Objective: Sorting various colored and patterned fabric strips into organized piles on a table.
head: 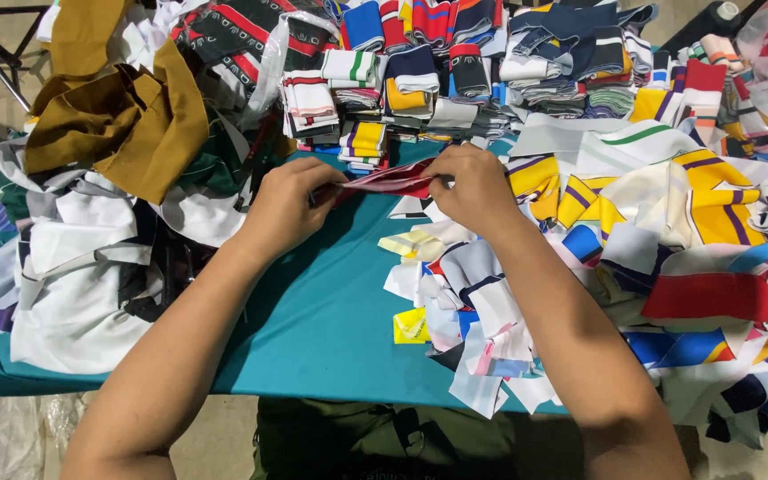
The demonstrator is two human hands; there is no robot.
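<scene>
My left hand [288, 206] and my right hand [471, 188] pinch the two ends of a red fabric strip [386, 179], stretched flat between them just above the teal table cover [313, 293]. Both hands are closed on the strip. Under my right forearm lies a loose heap of small fabric scraps [466, 302] in white, blue, yellow and pink. Just beyond the strip stand folded striped fabric pieces [364, 142] in short stacks.
Rows of folded striped bands [455, 62] fill the far side. A mustard-brown cloth [117, 116] and white and grey cloths [73, 267] pile up at the left. Yellow, white and red fabric pieces [686, 213] cover the right. A clear plastic bag [273, 53] lies at the back.
</scene>
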